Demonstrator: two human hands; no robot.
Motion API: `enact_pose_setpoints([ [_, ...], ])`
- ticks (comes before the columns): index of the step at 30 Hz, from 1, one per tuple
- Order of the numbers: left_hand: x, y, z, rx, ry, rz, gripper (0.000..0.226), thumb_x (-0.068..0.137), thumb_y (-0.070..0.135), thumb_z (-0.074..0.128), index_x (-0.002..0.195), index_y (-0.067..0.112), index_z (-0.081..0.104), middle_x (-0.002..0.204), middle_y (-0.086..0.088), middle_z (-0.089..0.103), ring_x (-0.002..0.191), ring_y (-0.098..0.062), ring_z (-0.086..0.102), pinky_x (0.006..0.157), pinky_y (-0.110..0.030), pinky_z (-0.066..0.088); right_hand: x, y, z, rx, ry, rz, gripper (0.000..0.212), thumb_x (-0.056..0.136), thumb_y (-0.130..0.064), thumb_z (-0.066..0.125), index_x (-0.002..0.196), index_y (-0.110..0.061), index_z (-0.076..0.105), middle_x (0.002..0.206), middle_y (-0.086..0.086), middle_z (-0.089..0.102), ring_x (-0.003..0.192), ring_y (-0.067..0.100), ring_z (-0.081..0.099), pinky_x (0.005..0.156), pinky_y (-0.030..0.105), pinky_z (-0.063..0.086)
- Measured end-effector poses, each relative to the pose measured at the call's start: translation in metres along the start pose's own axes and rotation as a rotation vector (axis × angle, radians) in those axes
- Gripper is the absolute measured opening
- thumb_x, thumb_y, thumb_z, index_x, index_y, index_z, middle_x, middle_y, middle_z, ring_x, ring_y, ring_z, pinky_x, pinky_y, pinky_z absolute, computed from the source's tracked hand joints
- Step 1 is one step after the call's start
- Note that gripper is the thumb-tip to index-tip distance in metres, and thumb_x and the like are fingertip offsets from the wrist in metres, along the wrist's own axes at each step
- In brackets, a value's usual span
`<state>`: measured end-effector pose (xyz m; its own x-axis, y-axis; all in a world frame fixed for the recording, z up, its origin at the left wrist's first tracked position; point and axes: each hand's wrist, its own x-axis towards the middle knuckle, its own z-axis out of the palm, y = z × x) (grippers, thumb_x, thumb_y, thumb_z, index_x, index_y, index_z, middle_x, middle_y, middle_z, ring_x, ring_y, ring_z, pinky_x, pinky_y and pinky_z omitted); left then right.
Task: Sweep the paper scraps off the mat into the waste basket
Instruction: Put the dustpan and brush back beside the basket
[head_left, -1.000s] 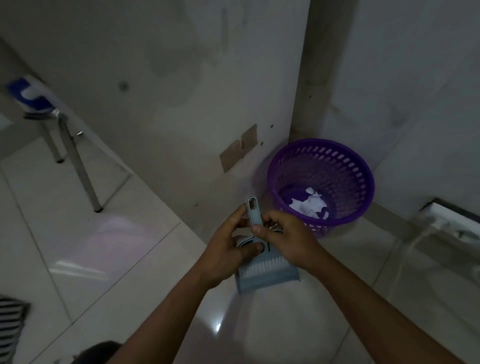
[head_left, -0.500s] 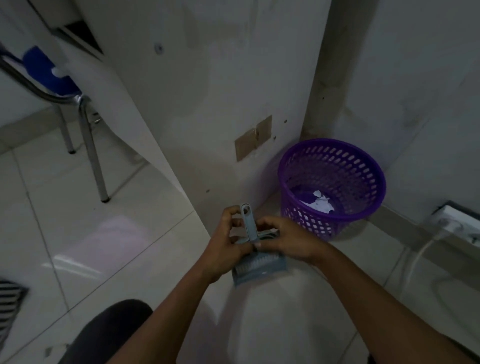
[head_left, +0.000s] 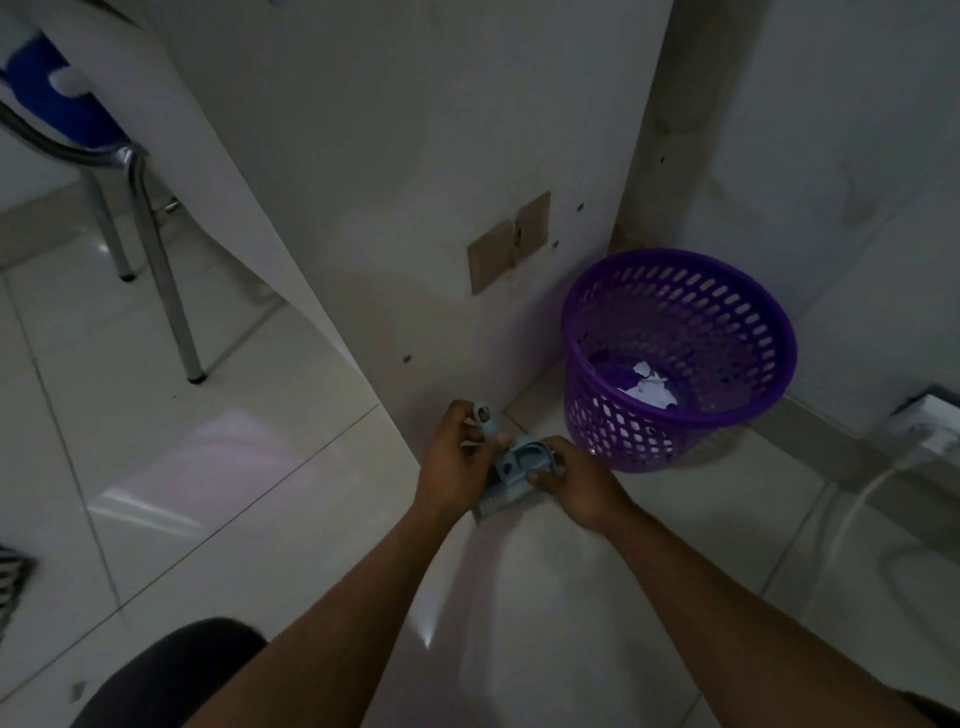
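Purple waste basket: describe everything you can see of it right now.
The purple waste basket is round and tapers toward its base. It looks like plastic, with a smooth rim and rows of oval slots through the wall. It stands upright on the pale tiled floor, in the corner close to the wall. White paper scraps lie at its bottom; it is otherwise mostly empty. Neither the left hand nor the right hand touches it; both hold a small dustpan and brush set just in front of it.
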<state>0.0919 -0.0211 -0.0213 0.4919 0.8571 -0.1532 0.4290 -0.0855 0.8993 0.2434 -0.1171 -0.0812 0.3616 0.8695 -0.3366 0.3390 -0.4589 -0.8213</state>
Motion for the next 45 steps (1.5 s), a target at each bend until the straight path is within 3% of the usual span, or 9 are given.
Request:
enact_pose_setpoints([
  [4,0.013,-0.023,0.011,-0.071,0.093,-0.083,0.024,0.089,0.015,0.074,0.105,0.011,0.057,0.087,-0.009,0.07,0.081,-0.018,0.07,0.078,-0.034,0.06,0.02,0.026,0.02,-0.029,0.135,0.018,0.016,0.095,-0.017,0.062,0.109,-0.021,0.066,0.101,0.003,0.072,0.096,0.024,0.068,0.083,0.04,0.056],
  [7,0.022,-0.044,0.015,-0.081,0.152,-0.136,0.022,0.09,0.016,0.072,0.104,0.022,0.056,0.085,0.007,0.068,0.079,-0.01,0.067,0.081,-0.031,0.058,0.038,0.03,0.031,-0.018,0.125,0.049,0.021,0.098,-0.016,0.058,0.117,-0.014,0.067,0.11,0.008,0.072,0.102,0.025,0.066,0.089,0.037,0.053],
  [16,0.014,-0.09,0.014,0.13,0.172,-0.116,0.046,0.095,0.013,0.065,0.139,0.016,0.052,0.133,-0.001,0.061,0.115,-0.011,0.055,0.098,-0.025,0.046,0.065,0.036,0.047,-0.002,0.15,0.055,0.025,0.101,-0.017,0.051,0.121,-0.014,0.065,0.106,0.006,0.069,0.094,0.019,0.06,0.068,0.021,0.038],
  [22,0.009,-0.091,0.011,0.182,0.161,-0.14,0.047,0.095,0.006,0.063,0.139,0.015,0.05,0.138,-0.004,0.058,0.125,-0.021,0.055,0.1,-0.026,0.045,0.069,0.028,0.049,0.031,0.114,0.041,0.026,0.1,-0.017,0.054,0.125,-0.018,0.062,0.111,0.005,0.07,0.097,0.017,0.061,0.073,0.022,0.041],
  [29,0.006,-0.091,0.012,0.217,0.145,-0.145,0.044,0.095,0.004,0.06,0.137,0.01,0.052,0.136,-0.007,0.058,0.121,-0.026,0.058,0.101,-0.034,0.051,0.065,0.023,0.052,0.06,0.102,0.075,0.041,0.099,-0.009,0.055,0.139,-0.018,0.052,0.129,0.006,0.063,0.117,0.022,0.06,0.087,0.023,0.044],
  [33,0.006,-0.09,0.012,0.259,0.137,-0.159,0.046,0.093,0.007,0.064,0.137,0.011,0.051,0.136,-0.007,0.059,0.123,-0.024,0.056,0.103,-0.037,0.05,0.058,0.026,0.052,0.004,0.111,0.094,0.054,0.098,-0.009,0.056,0.147,-0.023,0.04,0.144,0.011,0.049,0.131,0.031,0.048,0.105,0.036,0.042],
  [40,0.001,-0.081,-0.016,0.379,0.033,-0.185,0.052,0.091,0.016,0.068,0.139,0.013,0.048,0.136,-0.008,0.057,0.122,-0.023,0.054,0.1,-0.027,0.043,0.031,0.012,0.06,-0.464,0.223,0.019,0.061,0.085,-0.014,0.069,0.138,-0.022,0.04,0.137,0.01,0.044,0.121,0.035,0.045,0.096,0.049,0.045],
  [43,0.004,-0.069,-0.043,0.455,-0.062,-0.202,0.048,0.093,0.019,0.066,0.137,0.016,0.05,0.138,-0.008,0.055,0.127,-0.023,0.051,0.1,-0.024,0.038,0.031,0.002,0.043,-0.63,0.251,-0.088,0.045,0.082,-0.017,0.07,0.122,-0.018,0.049,0.118,0.011,0.054,0.107,0.035,0.053,0.083,0.045,0.05],
  [45,0.007,-0.059,-0.063,0.525,-0.125,-0.206,0.043,0.094,0.022,0.065,0.135,0.018,0.053,0.139,-0.007,0.055,0.127,-0.023,0.051,0.102,-0.028,0.039,0.039,-0.002,0.022,-0.622,0.076,-0.211,0.027,0.084,-0.017,0.064,0.107,-0.022,0.051,0.1,0.005,0.06,0.09,0.03,0.06,0.073,0.041,0.053],
])
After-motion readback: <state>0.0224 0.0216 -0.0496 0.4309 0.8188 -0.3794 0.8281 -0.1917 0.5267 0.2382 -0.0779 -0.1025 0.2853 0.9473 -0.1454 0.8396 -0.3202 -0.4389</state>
